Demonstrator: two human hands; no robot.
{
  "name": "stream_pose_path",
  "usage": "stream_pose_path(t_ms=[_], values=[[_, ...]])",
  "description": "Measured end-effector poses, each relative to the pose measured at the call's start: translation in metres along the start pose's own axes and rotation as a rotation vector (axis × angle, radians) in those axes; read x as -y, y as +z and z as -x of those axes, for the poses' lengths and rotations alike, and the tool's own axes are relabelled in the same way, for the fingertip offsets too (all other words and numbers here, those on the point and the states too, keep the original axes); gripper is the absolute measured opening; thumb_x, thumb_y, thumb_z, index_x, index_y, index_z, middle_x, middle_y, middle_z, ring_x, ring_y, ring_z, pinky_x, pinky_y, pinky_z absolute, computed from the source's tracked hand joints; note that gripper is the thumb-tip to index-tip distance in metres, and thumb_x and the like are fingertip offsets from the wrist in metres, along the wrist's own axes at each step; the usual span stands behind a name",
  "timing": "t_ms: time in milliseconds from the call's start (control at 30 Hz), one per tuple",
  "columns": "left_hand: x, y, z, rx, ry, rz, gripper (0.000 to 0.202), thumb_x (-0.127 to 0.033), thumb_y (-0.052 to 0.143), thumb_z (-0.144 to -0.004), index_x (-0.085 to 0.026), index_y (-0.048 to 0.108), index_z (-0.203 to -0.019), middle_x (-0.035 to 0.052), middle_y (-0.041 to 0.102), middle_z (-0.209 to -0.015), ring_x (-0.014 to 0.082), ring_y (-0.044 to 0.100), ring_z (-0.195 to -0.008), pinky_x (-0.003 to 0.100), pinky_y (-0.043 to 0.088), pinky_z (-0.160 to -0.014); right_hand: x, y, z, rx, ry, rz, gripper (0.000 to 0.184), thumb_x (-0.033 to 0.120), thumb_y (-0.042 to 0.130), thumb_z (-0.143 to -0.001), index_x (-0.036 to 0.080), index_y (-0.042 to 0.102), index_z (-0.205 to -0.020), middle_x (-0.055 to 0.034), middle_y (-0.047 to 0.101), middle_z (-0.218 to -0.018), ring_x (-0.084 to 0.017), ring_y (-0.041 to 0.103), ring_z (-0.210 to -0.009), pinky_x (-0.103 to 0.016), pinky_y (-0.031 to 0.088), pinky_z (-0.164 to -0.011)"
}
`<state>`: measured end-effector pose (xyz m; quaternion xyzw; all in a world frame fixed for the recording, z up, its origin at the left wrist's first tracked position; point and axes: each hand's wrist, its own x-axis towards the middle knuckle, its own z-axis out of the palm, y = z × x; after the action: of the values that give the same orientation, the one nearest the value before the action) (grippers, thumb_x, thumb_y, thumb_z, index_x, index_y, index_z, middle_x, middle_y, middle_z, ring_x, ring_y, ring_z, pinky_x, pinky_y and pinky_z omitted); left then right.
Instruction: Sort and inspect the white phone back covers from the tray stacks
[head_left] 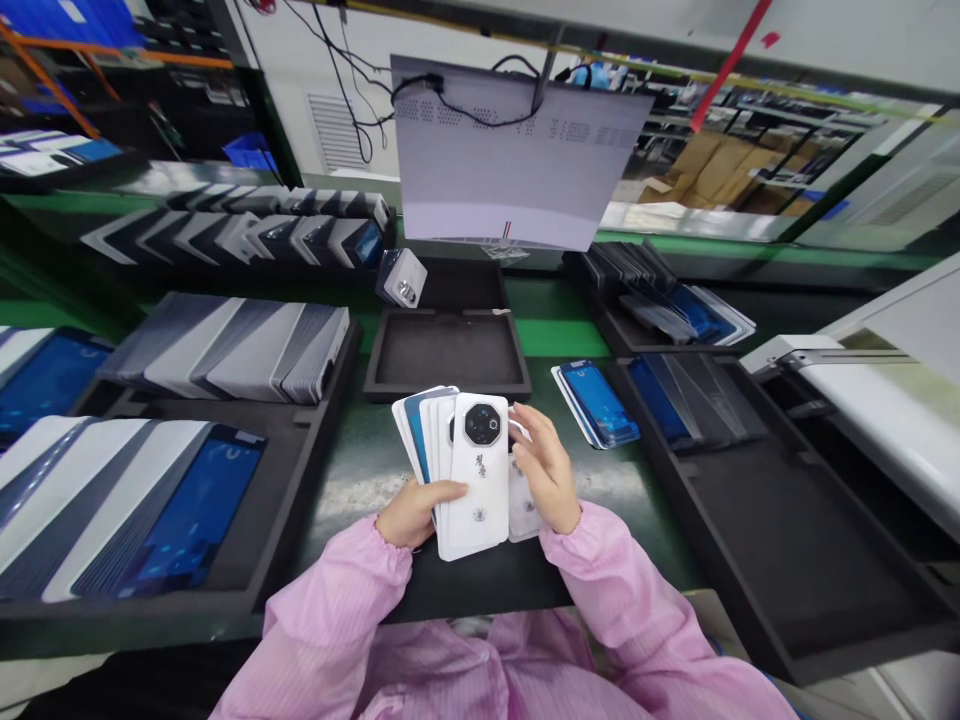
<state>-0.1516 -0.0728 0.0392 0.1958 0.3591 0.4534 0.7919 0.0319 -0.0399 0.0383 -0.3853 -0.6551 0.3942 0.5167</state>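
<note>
Nearest are two pink sleeves (607,575); just past them, the left grip (412,512) is closed on a fan of thin panels (444,440), its thumb lying across the front white panel (478,500), which has a black camera patch near its top; a blue panel (413,425) shows among the white ones; the fan sticks up and away from this grip.

The right grip (546,470) is curled, with a small gap between thumb and fingers; it touches another white panel (526,515), partly under it and just beside the fan; I cannot tell if it pinches that panel.

On the green worktop (352,470), a small blue-topped stack (598,402) lies to the right; a dark tray (446,392) sits past the fan; farther back, a small pack (403,279) leans near a big grey screen (517,160).
</note>
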Motion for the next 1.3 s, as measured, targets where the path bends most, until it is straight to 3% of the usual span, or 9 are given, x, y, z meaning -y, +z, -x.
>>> stream_pose_path(t_ms=[67, 133, 233, 467, 867, 967, 1133, 1200, 1300], values=[[0.001, -0.001, -0.001, 0.035, 0.033, -0.022, 0.063, -0.017, 0.078, -0.059, -0.015, 0.062, -0.120, 0.0114, 0.073, -0.103, 0.0344, 0.067, -0.100, 0.046, 0.051, -0.090, -0.001, 0.004, 0.001, 0.084, 0.238, -0.199, 0.043, 0.031, 0.062, -0.084, 0.025, 0.052, -0.125, -0.0097, 0.060, -0.123, -0.024, 0.062, -0.108, -0.042, 0.051, -0.093], [0.002, -0.002, -0.001, 0.060, 0.048, -0.024, 0.059, -0.022, 0.078, -0.063, -0.013, 0.063, -0.119, 0.0123, 0.073, -0.105, 0.0342, 0.066, -0.102, 0.046, 0.051, -0.092, -0.002, 0.007, 0.002, 0.247, 0.420, -0.319, 0.042, 0.034, 0.070, -0.077, 0.021, 0.056, -0.114, -0.0080, 0.066, -0.108, -0.022, 0.066, -0.095, -0.040, 0.054, -0.085], [0.002, -0.003, -0.002, 0.039, 0.034, 0.021, 0.056, -0.026, 0.077, -0.063, -0.011, 0.064, -0.116, 0.0129, 0.074, -0.101, 0.0353, 0.066, -0.102, 0.047, 0.050, -0.093, -0.002, 0.007, 0.001, 0.267, 0.519, -0.406, 0.037, 0.032, 0.076, -0.072, 0.020, 0.059, -0.103, -0.0051, 0.069, -0.101, -0.021, 0.066, -0.094, -0.036, 0.052, -0.085], [-0.003, 0.002, -0.004, -0.117, 0.158, 0.029, 0.053, -0.023, 0.077, -0.067, -0.014, 0.063, -0.117, 0.0109, 0.072, -0.108, 0.0313, 0.065, -0.104, 0.044, 0.050, -0.095, 0.000, -0.003, -0.006, 0.124, 0.586, -0.541, 0.037, 0.027, 0.077, -0.070, 0.020, 0.060, -0.103, -0.0036, 0.071, -0.098, -0.018, 0.068, -0.087, -0.032, 0.052, -0.081], [-0.001, 0.001, -0.010, -0.141, 0.198, -0.045, 0.052, -0.028, 0.081, -0.064, -0.015, 0.063, -0.111, 0.0119, 0.068, -0.116, 0.0319, 0.061, -0.113, 0.044, 0.047, -0.100, -0.010, 0.000, -0.005, 0.187, 0.586, -0.576, 0.043, 0.025, 0.081, -0.063, 0.019, 0.061, -0.101, -0.0045, 0.072, -0.097, -0.019, 0.069, -0.087, -0.032, 0.053, -0.082], [-0.004, 0.001, -0.009, -0.129, 0.147, -0.028, 0.051, -0.028, 0.081, -0.065, -0.015, 0.063, -0.111, 0.0124, 0.069, -0.114, 0.0319, 0.063, -0.108, 0.045, 0.050, -0.096, -0.009, -0.015, -0.007, 0.173, 0.617, -0.544, 0.042, 0.028, 0.081, -0.063, 0.019, 0.062, -0.099, -0.0061, 0.073, -0.095, -0.021, 0.070, -0.082, -0.035, 0.055, -0.078], [-0.014, -0.001, -0.008, -0.121, 0.183, 0.040, 0.037, -0.029, 0.073, -0.073, -0.011, 0.065, -0.105, 0.0153, 0.069, -0.114, 0.0318, 0.066, -0.101, 0.046, 0.054, -0.089, -0.002, -0.065, -0.005, -0.183, 0.478, -0.363, 0.040, 0.033, 0.078, -0.066, 0.022, 0.059, -0.100, -0.0062, 0.071, -0.103, -0.023, 0.069, -0.088, -0.037, 0.055, -0.079], [-0.017, -0.002, -0.008, -0.129, 0.180, 0.075, 0.033, -0.025, 0.070, -0.074, -0.011, 0.065, -0.104, 0.0147, 0.069, -0.114, 0.0309, 0.066, -0.102, 0.046, 0.054, -0.090, -0.002, -0.074, 0.000, -0.134, 0.495, -0.286, 0.043, 0.035, 0.077, -0.068, 0.022, 0.057, -0.104, -0.0069, 0.070, -0.105, -0.024, 0.068, -0.089, -0.038, 0.054, -0.078], [-0.018, -0.003, -0.009, -0.067, 0.110, 0.144, 0.031, -0.015, 0.064, -0.071, -0.008, 0.067, -0.101, 0.0145, 0.071, -0.109, 0.0307, 0.065, -0.104, 0.045, 0.052, -0.093, -0.009, -0.067, 0.011, 0.004, 0.509, -0.129, 0.047, 0.035, 0.073, -0.070, 0.021, 0.054, -0.111, -0.0079, 0.069, -0.106, -0.024, 0.066, -0.093, -0.041, 0.053, -0.081]])
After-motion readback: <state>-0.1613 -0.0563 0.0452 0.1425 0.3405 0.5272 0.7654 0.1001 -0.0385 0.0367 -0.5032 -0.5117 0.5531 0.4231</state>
